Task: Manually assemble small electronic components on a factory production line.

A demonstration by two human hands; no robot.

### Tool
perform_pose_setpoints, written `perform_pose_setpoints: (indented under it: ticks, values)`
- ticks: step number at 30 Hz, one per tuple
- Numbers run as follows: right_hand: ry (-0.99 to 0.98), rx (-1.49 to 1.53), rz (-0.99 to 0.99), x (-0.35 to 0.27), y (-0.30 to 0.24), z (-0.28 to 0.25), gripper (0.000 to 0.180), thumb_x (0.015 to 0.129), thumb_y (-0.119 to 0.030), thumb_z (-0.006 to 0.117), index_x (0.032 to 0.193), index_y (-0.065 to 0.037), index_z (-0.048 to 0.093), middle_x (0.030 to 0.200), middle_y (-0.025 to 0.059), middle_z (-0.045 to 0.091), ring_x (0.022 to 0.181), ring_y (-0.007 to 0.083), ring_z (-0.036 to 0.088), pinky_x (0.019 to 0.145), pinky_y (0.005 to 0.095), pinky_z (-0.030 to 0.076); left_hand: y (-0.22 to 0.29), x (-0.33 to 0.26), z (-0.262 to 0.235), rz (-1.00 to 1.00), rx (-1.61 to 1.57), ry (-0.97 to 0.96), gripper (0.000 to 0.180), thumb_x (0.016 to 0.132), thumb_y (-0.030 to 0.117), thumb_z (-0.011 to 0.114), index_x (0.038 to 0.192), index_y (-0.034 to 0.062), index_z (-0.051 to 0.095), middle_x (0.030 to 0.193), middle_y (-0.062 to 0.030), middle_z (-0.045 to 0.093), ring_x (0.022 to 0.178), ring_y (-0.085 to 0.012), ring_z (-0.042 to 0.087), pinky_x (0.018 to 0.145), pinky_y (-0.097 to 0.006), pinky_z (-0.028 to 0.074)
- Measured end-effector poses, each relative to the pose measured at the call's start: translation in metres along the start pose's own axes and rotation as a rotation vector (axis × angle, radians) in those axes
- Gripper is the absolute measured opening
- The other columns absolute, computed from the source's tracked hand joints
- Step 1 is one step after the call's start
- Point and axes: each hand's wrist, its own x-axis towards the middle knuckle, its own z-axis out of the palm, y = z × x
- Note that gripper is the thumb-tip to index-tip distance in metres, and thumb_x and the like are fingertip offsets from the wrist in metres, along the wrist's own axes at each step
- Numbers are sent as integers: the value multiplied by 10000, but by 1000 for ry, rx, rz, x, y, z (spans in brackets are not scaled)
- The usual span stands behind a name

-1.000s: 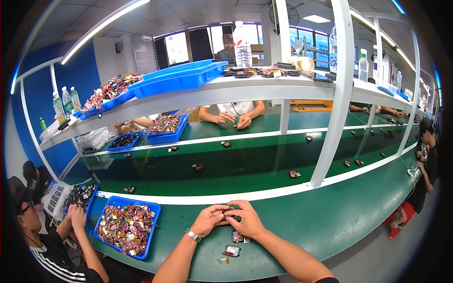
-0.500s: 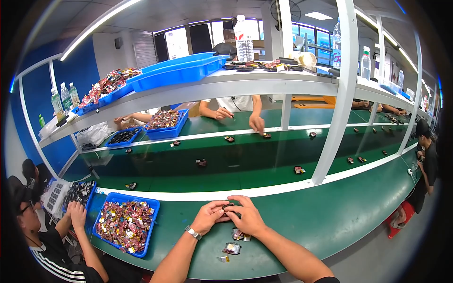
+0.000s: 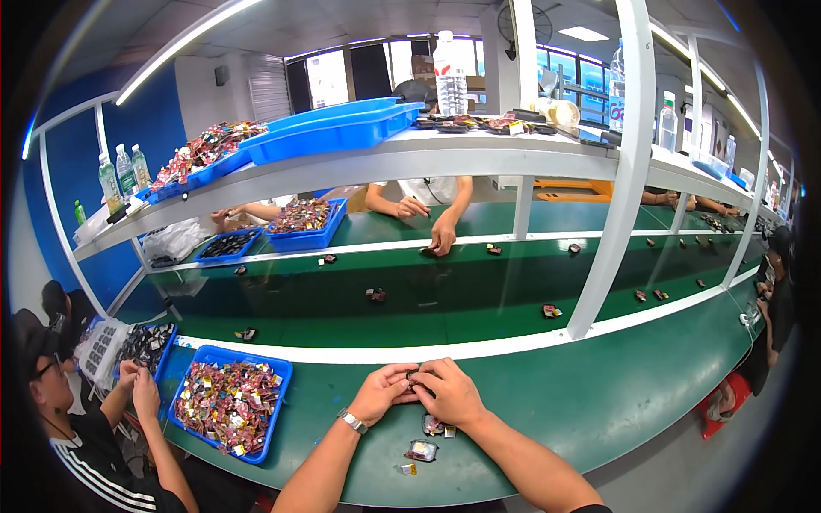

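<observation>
Two hands, the left hand [image 3: 386,392] and right hand [image 3: 449,393], close fingertips together on one small dark part [image 3: 414,377] above the tabletop's [image 3: 599,410] near edge; it looks light, rigid, best pinched by its sides.

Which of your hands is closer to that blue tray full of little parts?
Left. The left hand is just right of the blue tray; the right hand is farther right, beyond it.

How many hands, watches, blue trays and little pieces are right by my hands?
Hands: 2, left hand and right hand
Watch: 1
Blue tray: 1
Little pieces: 4, one held piece, three loose pieces
Total: 8
</observation>
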Motion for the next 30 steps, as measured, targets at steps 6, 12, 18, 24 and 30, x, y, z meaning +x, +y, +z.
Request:
perform_pose_setpoints:
  ticks: [6,12,18,24,30]
  values:
    - [-2,-47,47,-5,5,3,137,761,-88,699,897,-79,688,945,21,606,863,222,600,704,339,537,2,1,4,-27,24,7,337,978,36,504,1310,-18,483,1250,-123,568,1108,-208,606,940,-360,550]
    - [47,-52,14,-5,4,7,147,735,-34,730,873,-68,693,909,43,615,825,225,609,709,337,525,-2,2,2,-26,28,12,327,983,41,499,1305,-14,485,1231,-126,582,1091,-206,616,927,-355,555]
    - [48,-47,45,-6,2,8,129,764,-58,703,892,-67,686,928,43,599,868,233,592,728,341,525,-1,2,3,-30,40,10,328,984,56,506,1304,-12,483,1224,-127,596,1080,-205,622,925,-354,554]
    - [72,-52,67,-7,1,11,124,770,-62,703,892,-60,683,921,50,593,867,235,592,728,342,522,-1,2,4,-17,31,9,328,984,59,509,1302,-16,484,1227,-127,593,1074,-204,624,920,-356,556]
    - [89,-76,61,-6,1,13,122,749,-41,725,865,-56,692,901,58,607,843,236,605,712,338,521,-1,2,5,-14,50,19,314,978,54,509,1285,-16,501,1212,-125,599,1069,-199,624,902,-360,565]
